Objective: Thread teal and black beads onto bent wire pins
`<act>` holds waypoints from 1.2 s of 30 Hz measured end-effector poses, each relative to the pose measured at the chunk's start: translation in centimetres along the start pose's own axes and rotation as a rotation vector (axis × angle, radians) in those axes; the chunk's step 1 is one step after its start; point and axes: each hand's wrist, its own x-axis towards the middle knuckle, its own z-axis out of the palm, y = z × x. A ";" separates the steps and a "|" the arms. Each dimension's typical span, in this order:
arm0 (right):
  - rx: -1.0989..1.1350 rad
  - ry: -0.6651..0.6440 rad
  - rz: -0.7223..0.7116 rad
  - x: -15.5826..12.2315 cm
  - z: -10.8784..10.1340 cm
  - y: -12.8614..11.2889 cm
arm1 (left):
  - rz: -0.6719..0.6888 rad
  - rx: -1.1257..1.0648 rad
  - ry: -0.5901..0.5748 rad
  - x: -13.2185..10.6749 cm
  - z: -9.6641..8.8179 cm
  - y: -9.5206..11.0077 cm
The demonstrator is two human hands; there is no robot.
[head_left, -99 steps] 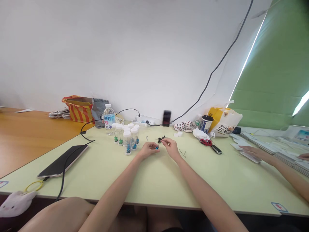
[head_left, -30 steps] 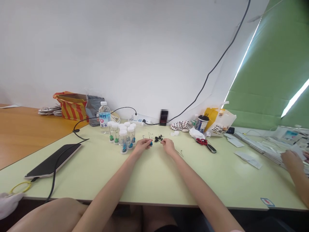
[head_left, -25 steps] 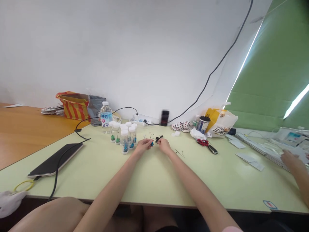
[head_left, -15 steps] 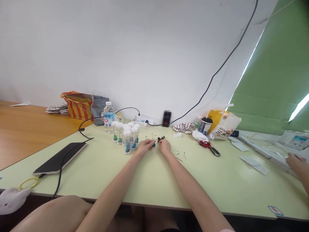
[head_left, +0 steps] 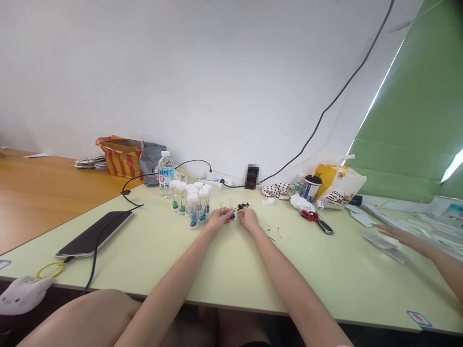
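Note:
My left hand (head_left: 220,218) pinches a small blue component (head_left: 232,217), which has a thin wire loop (head_left: 230,203) rising from it. My right hand (head_left: 248,219) sits close beside it, fingertips near the blue part. Whether those fingers hold anything is too small to tell. Just beyond, small black parts (head_left: 243,206) lie at the fingertips. A few bent wire pieces (head_left: 273,232) lie on the pale green table (head_left: 289,274) to the right. Several capped clear vials (head_left: 192,208) with blue and green contents stand left of my left hand.
A co-worker's hand (head_left: 396,234) reaches over a grey strip (head_left: 383,247) at the right, by stacked papers. Red-handled scissors (head_left: 314,219), a paper bag (head_left: 340,180), a water bottle (head_left: 165,174), a power strip (head_left: 211,182) and a black phone (head_left: 94,234) sit around the table.
My hands have drawn closer together around the blue part. The co-worker's hand has moved off the papers, leftward, and lies flatter. The whole view has shifted slightly.

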 end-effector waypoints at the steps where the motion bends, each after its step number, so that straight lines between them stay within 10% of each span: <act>1: 0.000 -0.007 0.006 0.0 0.0 -0.1 | 0.001 -0.004 -0.003 0.0 0.0 0.0; 36: -0.049 0.002 -0.016 0.2 0.5 -0.3 | -0.030 -0.007 0.011 -0.3 0.2 0.6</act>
